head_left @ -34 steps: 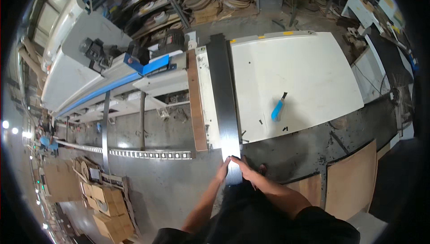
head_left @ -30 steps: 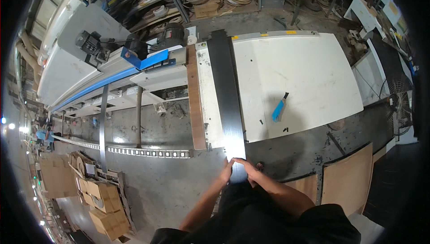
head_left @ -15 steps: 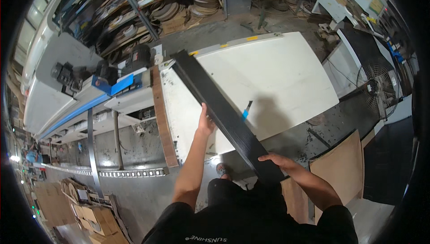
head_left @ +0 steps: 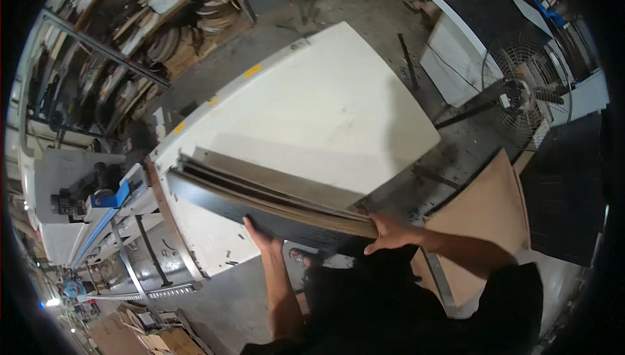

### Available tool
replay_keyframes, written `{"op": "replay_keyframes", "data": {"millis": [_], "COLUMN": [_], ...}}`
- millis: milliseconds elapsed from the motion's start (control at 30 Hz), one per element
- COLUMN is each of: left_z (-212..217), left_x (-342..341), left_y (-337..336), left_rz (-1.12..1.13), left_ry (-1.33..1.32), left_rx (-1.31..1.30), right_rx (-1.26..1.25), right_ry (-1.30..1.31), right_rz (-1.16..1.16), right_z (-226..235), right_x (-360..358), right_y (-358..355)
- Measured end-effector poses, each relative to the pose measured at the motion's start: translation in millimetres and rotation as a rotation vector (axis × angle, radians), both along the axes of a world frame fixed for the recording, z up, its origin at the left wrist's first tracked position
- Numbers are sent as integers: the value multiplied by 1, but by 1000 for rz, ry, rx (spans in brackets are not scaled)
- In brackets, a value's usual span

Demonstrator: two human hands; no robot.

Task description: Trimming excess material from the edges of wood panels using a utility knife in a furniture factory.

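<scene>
Long dark board (head_left: 260, 208), tilted, brown edge

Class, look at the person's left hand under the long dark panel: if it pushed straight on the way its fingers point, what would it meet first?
The left hand already presses the dark panel; beyond that, probably the white table, though depth is unclear.

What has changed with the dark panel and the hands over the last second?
The long dark panel has swung from lengthwise to crosswise over the white table and tipped onto its edge. The left hand now grips its lower face, the right hand its near end. The table stayed put.
</scene>
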State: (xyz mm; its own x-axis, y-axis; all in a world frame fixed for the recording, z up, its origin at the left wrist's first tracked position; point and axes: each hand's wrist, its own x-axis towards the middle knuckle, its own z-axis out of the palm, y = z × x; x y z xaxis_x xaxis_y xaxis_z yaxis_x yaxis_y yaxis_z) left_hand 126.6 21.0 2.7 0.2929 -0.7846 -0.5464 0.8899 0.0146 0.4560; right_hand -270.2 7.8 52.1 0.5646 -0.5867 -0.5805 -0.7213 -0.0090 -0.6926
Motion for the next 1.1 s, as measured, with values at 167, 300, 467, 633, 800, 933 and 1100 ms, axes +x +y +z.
{"op": "replay_keyframes", "data": {"millis": [167, 300, 467, 633, 800, 933, 1100], "left_z": [34, 45, 20, 16, -13, -27, -28], "left_x": [-96, -169, -233, -285, -334, -372, -413], "left_y": [29, 60, 87, 104, 88, 45, -33], "left_rz": [84, 197, 354, 445, 468, 623, 704], "left_ry": [7, 78, 207, 310, 319, 296, 315], "left_rx": [2, -56, -177, -80, -214, -200, -236], "right_rx": [-183, -174, -211, -264, -166, -166, -136], "right_ry": [95, 162, 237, 226, 309, 193, 209], "right_rz": [289, 446, 589, 738, 837, 899, 1024], "right_z": [54, 79, 96, 97, 81, 60, 60], "right_x": [-99, -142, -178, -199, -215, -220, -208], "right_y": [-66, -96, -113, -143, -212, -291, -398]}}
